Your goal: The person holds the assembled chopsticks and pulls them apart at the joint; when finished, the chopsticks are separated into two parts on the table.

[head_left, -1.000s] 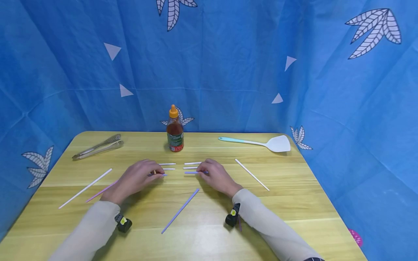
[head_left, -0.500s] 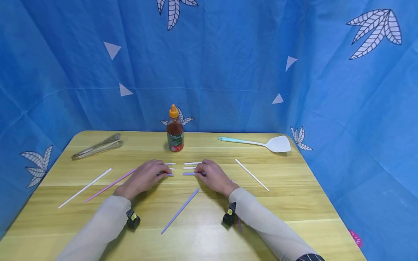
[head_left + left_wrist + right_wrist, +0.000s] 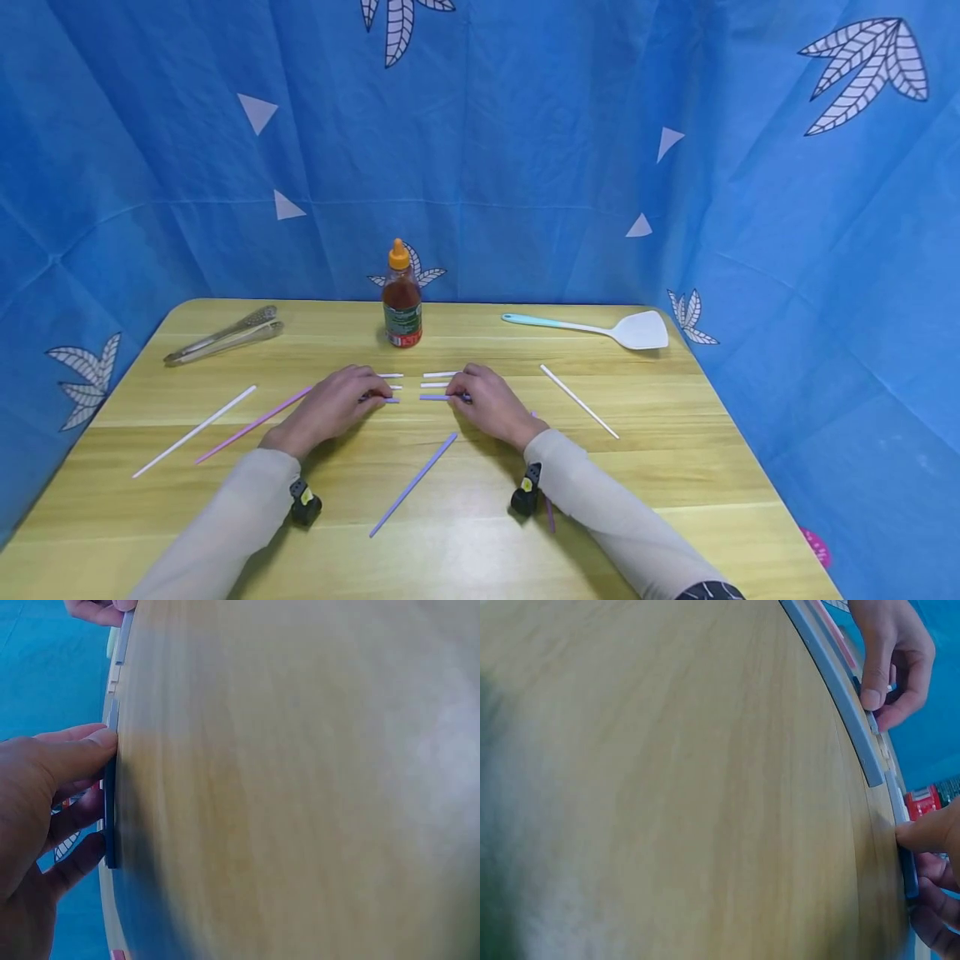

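1. Handling: the left stick (image 3: 393,401) and the right stick (image 3: 433,397) are likely light, stiff and smooth, and prone to roll.
2. Hold: each is best taken in a light pinch near mid-length.
3. Appearance: both are short, slender, straight and purple; whether they are hollow is hard to tell.
4. Position: roughly end to end, a gap between, nearer the person than the white sticks (image 3: 435,385).
5. Hands: the left hand (image 3: 332,408) pinches the left stick; the right hand (image 3: 495,408) pinches the right stick.
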The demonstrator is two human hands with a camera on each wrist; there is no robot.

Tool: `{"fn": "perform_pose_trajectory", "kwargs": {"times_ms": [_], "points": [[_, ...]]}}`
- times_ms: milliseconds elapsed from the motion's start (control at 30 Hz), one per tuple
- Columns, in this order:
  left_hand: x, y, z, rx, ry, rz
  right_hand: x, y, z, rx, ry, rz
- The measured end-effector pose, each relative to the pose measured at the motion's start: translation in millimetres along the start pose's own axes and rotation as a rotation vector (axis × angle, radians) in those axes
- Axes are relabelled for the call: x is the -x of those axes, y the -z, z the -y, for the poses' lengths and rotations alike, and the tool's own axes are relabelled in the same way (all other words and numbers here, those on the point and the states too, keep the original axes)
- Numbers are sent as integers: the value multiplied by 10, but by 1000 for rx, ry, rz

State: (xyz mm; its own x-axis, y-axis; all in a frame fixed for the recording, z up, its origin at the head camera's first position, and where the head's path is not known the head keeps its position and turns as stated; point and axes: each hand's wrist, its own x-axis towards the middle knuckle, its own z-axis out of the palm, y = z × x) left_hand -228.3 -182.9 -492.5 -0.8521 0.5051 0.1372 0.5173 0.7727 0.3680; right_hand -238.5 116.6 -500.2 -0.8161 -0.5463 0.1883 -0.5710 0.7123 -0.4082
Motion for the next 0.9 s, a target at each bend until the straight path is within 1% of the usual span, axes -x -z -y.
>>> {"fn": "perform_pose_trajectory", "kwargs": {"times_ms": [100,200,267,333,433,533,600,700,833,900], "points": [[21,0,-36,5,28,-7,3,-7,-6,-1,1,0],[65,9,-127,22,46,-14,3,-9,-9,-4,4,0],[115,20,-222,40,52,-6,3,-10,-13,-1,8,-3],[176,31,-334,64,42,8,2,-9,-16,3,14,-6],[294,36,-502,107,41,38,-1,-19,-22,9,22,-13],[415,23,-664,159,46,54,5,-18,-23,9,23,-19],[495,-10,-756,186,40,56,7,-19,-25,5,26,-20],[598,-107,-880,203,17,42,9,-21,-21,5,34,-23],[683,-255,-1019,172,-22,-1,4,-15,-16,10,42,-31],[704,-306,-1068,151,-29,-26,8,-10,-12,7,39,-28]]}}
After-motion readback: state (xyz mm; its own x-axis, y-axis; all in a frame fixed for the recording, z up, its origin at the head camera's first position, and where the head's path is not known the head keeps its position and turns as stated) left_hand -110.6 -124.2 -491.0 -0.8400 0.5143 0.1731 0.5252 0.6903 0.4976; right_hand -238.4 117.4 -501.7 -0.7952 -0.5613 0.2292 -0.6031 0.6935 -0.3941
